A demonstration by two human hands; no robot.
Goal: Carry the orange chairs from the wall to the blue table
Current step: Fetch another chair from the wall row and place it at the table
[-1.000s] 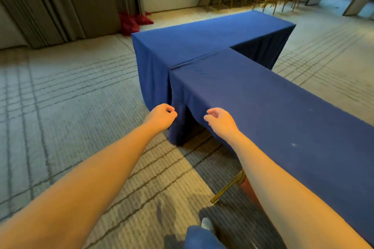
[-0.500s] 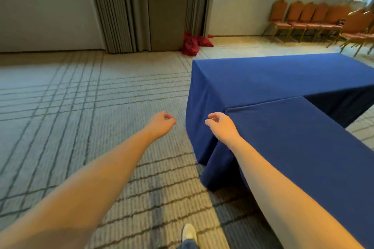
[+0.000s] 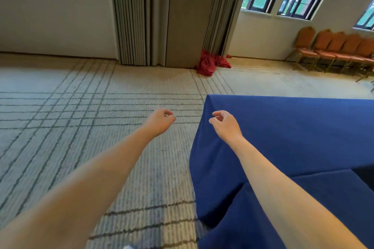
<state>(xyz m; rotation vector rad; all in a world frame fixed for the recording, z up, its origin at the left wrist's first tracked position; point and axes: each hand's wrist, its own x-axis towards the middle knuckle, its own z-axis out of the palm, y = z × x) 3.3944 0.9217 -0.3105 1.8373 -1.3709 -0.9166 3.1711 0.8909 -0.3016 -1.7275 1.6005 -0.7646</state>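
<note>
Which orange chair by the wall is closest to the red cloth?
The leftmost orange chair, at the end of the row under the windows. The other chairs stand farther right, away from the red cloth.

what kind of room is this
Probably a hotel function or banquet room: a row of orange chairs lined along the wall, a blue table draped to the floor, patterned carpet and a folding partition wall.

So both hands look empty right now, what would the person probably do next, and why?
Probably turn right and walk around the blue table toward the orange chairs. Both the left hand and the right hand hold nothing, fingers loosely curled, and the chairs stand in a row by the far wall under the windows, well out of reach.
</note>
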